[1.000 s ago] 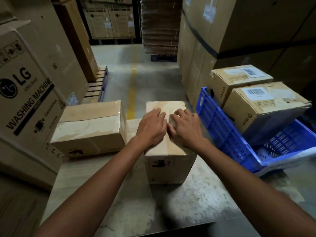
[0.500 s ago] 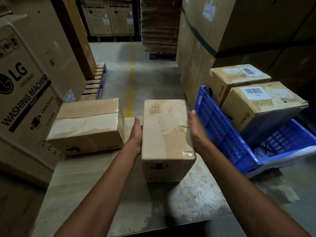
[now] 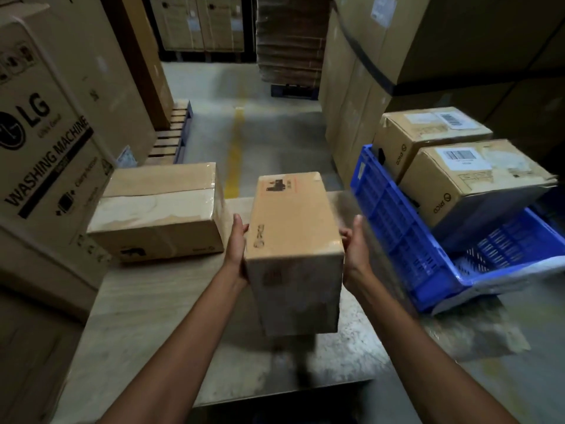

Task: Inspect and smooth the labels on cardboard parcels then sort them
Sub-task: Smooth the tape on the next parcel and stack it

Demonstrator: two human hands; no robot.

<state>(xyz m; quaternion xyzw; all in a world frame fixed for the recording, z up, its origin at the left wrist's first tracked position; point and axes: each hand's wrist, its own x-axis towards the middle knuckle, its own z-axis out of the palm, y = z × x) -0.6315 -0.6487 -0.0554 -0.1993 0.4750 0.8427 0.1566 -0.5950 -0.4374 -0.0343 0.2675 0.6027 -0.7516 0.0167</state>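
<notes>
A small cardboard parcel is held above the table, gripped on both sides. My left hand presses its left face and my right hand its right face. The side turned up shows black print marks and no white label. A second taped parcel lies on the table to the left. Two parcels with white barcode labels, a near one and a far one, rest tilted in a blue plastic crate at the right.
A large washing-machine carton stands close on the left. Tall stacked cartons rise behind the crate. A wooden pallet and an aisle with a yellow floor line lie beyond the table.
My hands went from pressing on the parcel's top to gripping its sides. The parcel has been lifted off the table and turned, so a different printed face is up.
</notes>
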